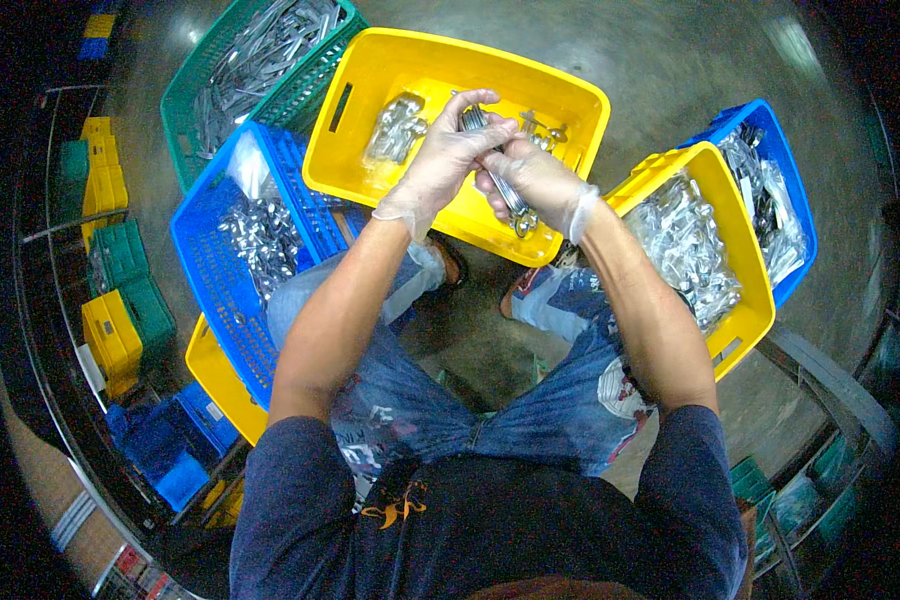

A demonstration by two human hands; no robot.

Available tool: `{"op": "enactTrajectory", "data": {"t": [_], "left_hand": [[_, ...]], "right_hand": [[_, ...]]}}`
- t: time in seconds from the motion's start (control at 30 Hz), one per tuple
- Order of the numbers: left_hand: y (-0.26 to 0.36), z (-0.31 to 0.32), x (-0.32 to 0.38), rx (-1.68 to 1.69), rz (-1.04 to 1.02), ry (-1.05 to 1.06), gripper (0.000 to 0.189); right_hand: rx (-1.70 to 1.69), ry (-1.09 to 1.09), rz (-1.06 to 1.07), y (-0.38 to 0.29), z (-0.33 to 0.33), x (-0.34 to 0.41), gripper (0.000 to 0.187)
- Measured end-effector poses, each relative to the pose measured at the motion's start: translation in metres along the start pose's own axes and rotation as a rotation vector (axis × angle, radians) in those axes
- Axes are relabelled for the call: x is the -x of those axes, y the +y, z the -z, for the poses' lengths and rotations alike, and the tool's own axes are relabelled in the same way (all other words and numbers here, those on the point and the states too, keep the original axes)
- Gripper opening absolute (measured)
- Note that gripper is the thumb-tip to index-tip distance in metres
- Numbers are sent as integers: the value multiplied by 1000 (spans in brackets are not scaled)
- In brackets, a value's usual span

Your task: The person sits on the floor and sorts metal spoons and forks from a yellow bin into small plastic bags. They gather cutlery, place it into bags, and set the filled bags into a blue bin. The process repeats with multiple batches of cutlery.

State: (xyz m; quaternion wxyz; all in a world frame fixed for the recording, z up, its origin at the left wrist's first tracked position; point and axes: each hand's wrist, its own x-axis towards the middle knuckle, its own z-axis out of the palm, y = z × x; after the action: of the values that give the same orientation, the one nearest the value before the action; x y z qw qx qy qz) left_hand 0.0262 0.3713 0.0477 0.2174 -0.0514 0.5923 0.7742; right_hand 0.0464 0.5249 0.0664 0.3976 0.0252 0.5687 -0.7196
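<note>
A bundle of metal cutlery is held slantwise above a yellow plastic bin, its rounded, spoon-like ends towards me. My left hand, in a clear disposable glove, grips the upper part with the index finger curled over the top. Around the middle and lower part closes my right hand, gloved the same way. Inside the bin, clear-wrapped cutlery packs lie on the left. Loose cutlery rests on the right, partly hidden by my right hand.
At left stands a blue perforated basket with loose cutlery, beside a green basket of long metal pieces. On the right, a tilted yellow bin holds bagged cutlery, with a blue bin behind it. A metal frame stands lower right.
</note>
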Motion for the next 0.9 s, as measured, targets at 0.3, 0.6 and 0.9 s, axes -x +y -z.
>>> {"op": "enactTrajectory", "data": {"t": [0.3, 0.6, 0.9], "left_hand": [[11, 6, 0, 93, 78, -113, 42], [16, 8, 0, 153, 15, -208, 40], [-3, -1, -5, 45, -111, 41, 34]], "right_hand": [[-76, -204, 39, -2, 26, 9, 32], [-64, -103, -28, -3, 26, 6, 29], [-133, -126, -59, 7, 11, 1, 27]]}}
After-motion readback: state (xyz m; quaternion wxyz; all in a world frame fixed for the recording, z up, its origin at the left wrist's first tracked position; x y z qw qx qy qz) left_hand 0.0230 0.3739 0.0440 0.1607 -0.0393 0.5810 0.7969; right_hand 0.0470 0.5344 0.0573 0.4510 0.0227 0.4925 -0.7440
